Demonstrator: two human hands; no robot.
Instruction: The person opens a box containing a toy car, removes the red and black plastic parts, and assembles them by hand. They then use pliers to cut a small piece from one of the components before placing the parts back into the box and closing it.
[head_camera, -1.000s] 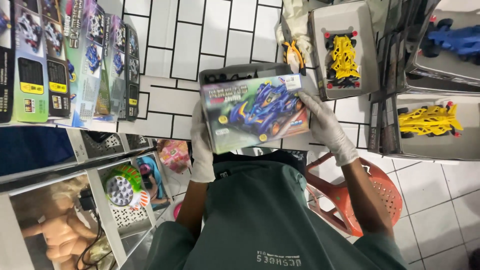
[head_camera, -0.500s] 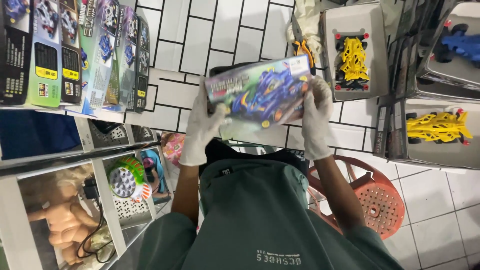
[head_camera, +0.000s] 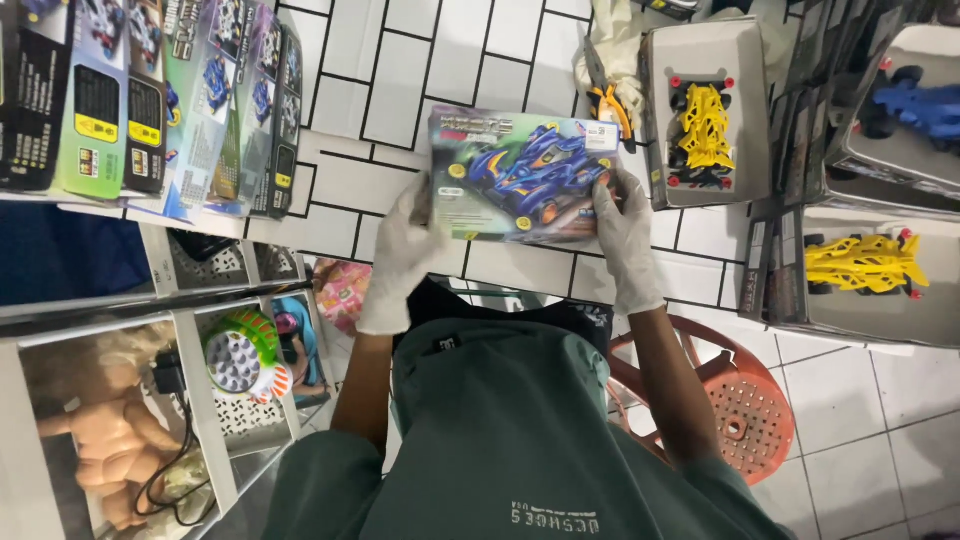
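Note:
Both my hands wear white gloves and hold a flat toy car box (head_camera: 520, 175) with a blue racing car pictured on its lid. My left hand (head_camera: 405, 250) grips the box's left edge and lower left corner. My right hand (head_camera: 625, 235) grips its right edge. I hold the box out in front of my chest, over the white tiled floor. My green shirt (head_camera: 500, 430) fills the lower middle of the view.
Open boxes with yellow toy car bodies (head_camera: 705, 125) (head_camera: 865, 262) and a blue one (head_camera: 915, 105) lie at the right. Several boxed toys (head_camera: 150, 100) stand at upper left. A shelf (head_camera: 190, 400) holds a doll and a toy phone. An orange plastic stool (head_camera: 735, 410) stands at lower right.
I have lifted the box up and farther from my body, and turned it more level. My hands shifted lower along its side edges.

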